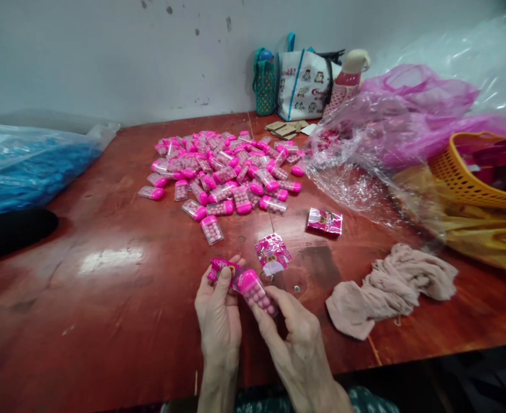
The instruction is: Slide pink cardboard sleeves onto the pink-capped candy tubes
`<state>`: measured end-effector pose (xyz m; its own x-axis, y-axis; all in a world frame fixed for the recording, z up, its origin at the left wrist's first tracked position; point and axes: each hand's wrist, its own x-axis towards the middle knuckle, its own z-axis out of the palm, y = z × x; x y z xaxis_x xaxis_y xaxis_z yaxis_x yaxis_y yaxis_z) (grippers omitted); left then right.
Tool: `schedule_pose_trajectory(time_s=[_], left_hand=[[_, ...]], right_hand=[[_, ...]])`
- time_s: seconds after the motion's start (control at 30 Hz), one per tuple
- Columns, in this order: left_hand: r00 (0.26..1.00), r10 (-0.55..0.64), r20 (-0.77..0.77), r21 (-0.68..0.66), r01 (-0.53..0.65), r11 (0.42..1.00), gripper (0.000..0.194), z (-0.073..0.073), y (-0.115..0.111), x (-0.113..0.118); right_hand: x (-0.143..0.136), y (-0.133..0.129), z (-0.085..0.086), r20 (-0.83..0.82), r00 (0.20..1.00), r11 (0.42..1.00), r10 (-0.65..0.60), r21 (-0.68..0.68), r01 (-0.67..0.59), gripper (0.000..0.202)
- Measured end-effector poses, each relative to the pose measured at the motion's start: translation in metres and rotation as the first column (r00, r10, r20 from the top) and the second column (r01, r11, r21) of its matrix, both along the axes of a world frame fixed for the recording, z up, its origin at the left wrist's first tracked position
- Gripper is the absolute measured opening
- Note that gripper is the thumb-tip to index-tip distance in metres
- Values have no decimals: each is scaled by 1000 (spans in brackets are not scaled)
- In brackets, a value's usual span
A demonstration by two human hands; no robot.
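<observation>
Near the front of the red-brown table (106, 321), my left hand (220, 307) pinches a pink printed wrapper (219, 269). My right hand (294, 327) holds a clear container with a pink cap and pink balls (257, 292) by its lower end. The capped end touches or overlaps the wrapper's right side; exactly how they meet is hard to see. Just beyond my hands lie a flat pink printed wrapper piece (273, 253) and a single container (212, 230). Farther back spreads a heap of similar pink-capped containers (227, 166).
A pink printed pack (324, 222) and a crumpled beige cloth (390, 287) lie to the right. Beyond them are clear and pink plastic bags (390, 126) and a yellow basket (463, 178). A bag of blue items (29, 166) sits left; a white bag (304, 86) stands at the back wall.
</observation>
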<state>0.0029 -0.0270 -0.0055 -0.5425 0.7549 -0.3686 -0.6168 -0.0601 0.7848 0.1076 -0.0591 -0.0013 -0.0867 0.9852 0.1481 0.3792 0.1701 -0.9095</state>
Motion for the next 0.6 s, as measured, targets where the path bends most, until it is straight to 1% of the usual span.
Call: schedule_pose_trajectory(time_s=[0.1, 0.17, 0.27, 0.37, 0.43, 0.5, 0.53, 0.57, 0.6], left_hand=[[990, -68, 124, -32, 72, 997, 25, 2, 2, 3], [965, -119, 233, -61, 136, 989, 26, 4, 2, 5], [915, -148, 375, -80, 191, 978, 27, 6, 1, 9], [893, -168, 418, -80, 220, 972, 24, 4, -1, 12], [897, -175, 406, -78, 225, 971, 17, 3, -2, 12], [900, -184, 395, -83, 235, 968, 15, 3, -3, 10], [899, -191, 395, -88, 244, 966, 17, 3, -3, 10], [898, -195, 395, -88, 249, 965, 19, 3, -3, 9], [898, -201, 393, -82, 252, 964, 20, 4, -3, 8]], right_hand=[[-1, 0, -2, 50, 999, 989, -22, 146, 15, 17], [-1, 1, -2, 60, 998, 980, -36, 200, 24, 18], [0, 1, -5, 66, 996, 970, -64, 238, 47, 19], [1, 1, -7, 51, 997, 974, -64, 221, 51, 18], [2, 1, -5, -1, 998, 990, -58, 130, 57, 16], [3, 3, -2, -113, 993, 998, -34, -49, 28, 15], [5, 4, 1, -195, 981, 988, -15, -154, -15, 16], [6, 5, 3, -285, 958, 966, 5, -246, -78, 17], [7, 6, 5, -366, 930, 940, 18, -312, -141, 19]])
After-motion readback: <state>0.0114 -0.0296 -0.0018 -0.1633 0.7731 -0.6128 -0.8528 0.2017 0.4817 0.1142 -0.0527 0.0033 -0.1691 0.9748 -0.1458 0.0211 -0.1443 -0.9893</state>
